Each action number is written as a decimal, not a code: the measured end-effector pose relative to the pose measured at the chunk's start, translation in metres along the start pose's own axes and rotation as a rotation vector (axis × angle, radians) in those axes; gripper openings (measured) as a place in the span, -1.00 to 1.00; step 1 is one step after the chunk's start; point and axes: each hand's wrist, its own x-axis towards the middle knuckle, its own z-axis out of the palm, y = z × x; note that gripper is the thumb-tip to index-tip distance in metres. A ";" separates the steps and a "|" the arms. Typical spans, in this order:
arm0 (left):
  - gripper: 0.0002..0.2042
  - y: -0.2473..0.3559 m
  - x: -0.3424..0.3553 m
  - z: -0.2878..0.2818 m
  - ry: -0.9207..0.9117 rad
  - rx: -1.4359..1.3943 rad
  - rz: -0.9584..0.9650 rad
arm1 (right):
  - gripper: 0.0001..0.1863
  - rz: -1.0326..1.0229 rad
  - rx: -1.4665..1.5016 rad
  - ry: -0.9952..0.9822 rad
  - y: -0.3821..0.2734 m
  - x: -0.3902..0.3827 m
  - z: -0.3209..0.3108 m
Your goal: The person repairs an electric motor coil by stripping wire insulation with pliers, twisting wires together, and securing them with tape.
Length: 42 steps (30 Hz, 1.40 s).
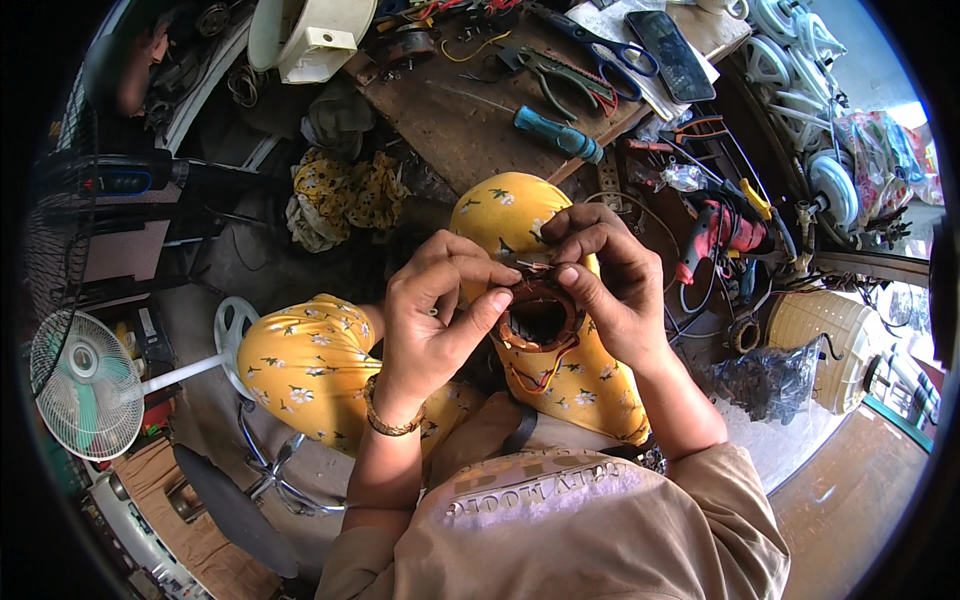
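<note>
A motor stator (545, 347), a ring with copper windings, rests on my yellow flowered clothing over the thigh. Red, yellow and dark lead wires (548, 378) hang from its near side. At the ring's far edge, my left hand (435, 305) has thumb and forefinger almost together beside a thin wire end (535, 266). My right hand (618, 285) pinches close to the same wire from the other side, its fingers bent. The wire is too small to follow fully between the fingertips.
Ahead stands a wooden worktable (440, 120) with a blue-handled screwdriver (558, 134), pliers (562, 85), scissors (610, 55) and a phone (670, 55). A red power drill (715, 238) lies among cables at right. A white fan (88, 385) is at left.
</note>
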 end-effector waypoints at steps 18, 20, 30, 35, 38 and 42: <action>-0.98 -0.007 0.003 0.002 -0.025 -0.147 -0.087 | -0.91 0.044 0.075 -0.010 0.002 -0.003 -0.002; -0.99 -0.009 0.003 0.003 -0.011 -0.156 -0.090 | -0.91 0.045 0.079 -0.019 0.002 -0.003 -0.002; -0.96 -0.009 0.004 0.009 0.023 -0.261 -0.189 | -0.93 -0.021 -0.024 -0.070 0.003 -0.007 -0.007; -0.94 -0.008 0.006 0.010 0.005 -0.331 -0.250 | -0.88 0.006 0.052 -0.042 0.007 -0.006 -0.006; -0.93 -0.004 0.006 0.009 0.000 -0.304 -0.291 | -0.88 0.022 0.100 -0.037 0.009 -0.009 -0.006; -0.92 -0.008 0.005 0.009 0.010 -0.303 -0.311 | -0.87 0.024 0.132 -0.025 0.011 -0.011 -0.004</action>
